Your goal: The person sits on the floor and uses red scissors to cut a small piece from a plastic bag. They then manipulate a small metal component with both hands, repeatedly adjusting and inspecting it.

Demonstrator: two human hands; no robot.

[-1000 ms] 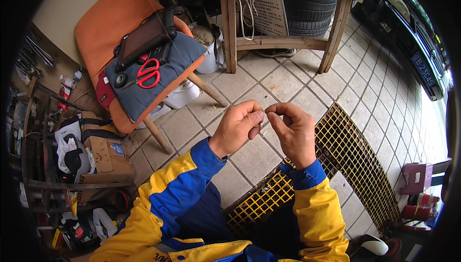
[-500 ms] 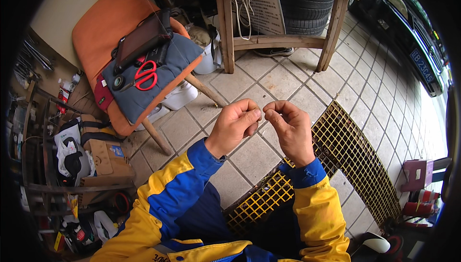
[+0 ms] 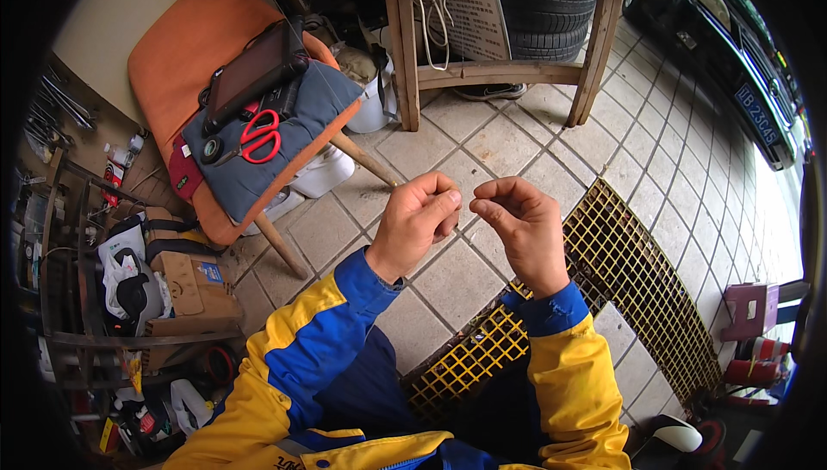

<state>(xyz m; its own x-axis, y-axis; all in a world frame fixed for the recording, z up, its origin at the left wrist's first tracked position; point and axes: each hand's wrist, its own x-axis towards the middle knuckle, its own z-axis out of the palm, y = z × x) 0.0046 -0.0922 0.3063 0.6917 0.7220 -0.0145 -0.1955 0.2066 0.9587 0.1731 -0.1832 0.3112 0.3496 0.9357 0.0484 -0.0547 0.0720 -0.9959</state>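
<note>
My left hand and my right hand are raised over the tiled floor, fingertips facing each other across a narrow gap. Thumb and index finger of each are pinched together; whatever lies between them is too small to make out. To the left, an orange chair carries a grey-blue cushion. On that cushion lie red-handled scissors, a small dark roll of tape and a black tablet-like device. Neither hand touches these things.
Ahead stands a wooden frame with a hanging cord, in front of stacked tires. A yellow floor grating runs to the right, and a dark car is beyond. A cluttered metal rack with a cardboard box is at left.
My fingertips have drawn slightly apart, so the gap between the two hands is wider. Both hands keep their pinched shape. The things on the chair have not moved.
</note>
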